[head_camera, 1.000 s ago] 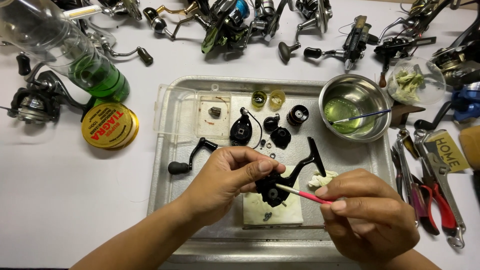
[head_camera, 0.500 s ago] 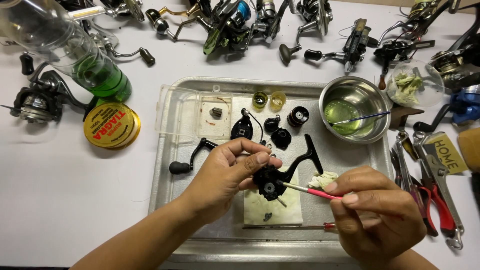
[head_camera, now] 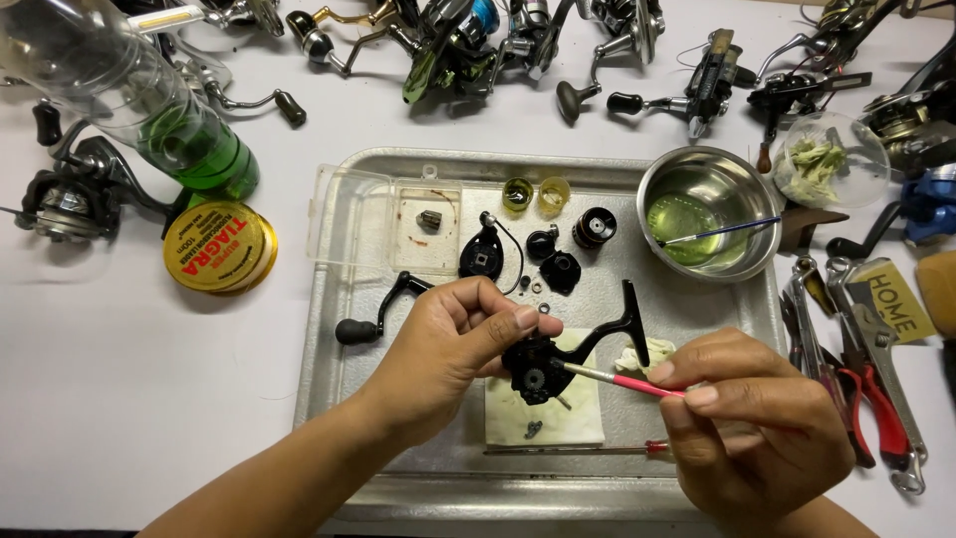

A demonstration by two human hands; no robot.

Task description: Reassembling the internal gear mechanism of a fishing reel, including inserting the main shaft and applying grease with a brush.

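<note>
Left hand (head_camera: pixel 453 344) grip clamped on black reel body (head_camera: pixel 543 364) above metal tray (head_camera: pixel 329 399); right hand (head_camera: pixel 757 423) grip pinches pink brush (head_camera: pixel 622 380), tip at gear housing. Greasing step; next needs steady dabbing.

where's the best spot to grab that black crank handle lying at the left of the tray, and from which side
Probably by the round knob at the lower left end of the crank handle, coming from the tray's left edge. The knob is the thickest part and lies out toward that side with bare metal around it, while the bent arm's far end runs up beside the left hand and the clear plastic box.
</note>
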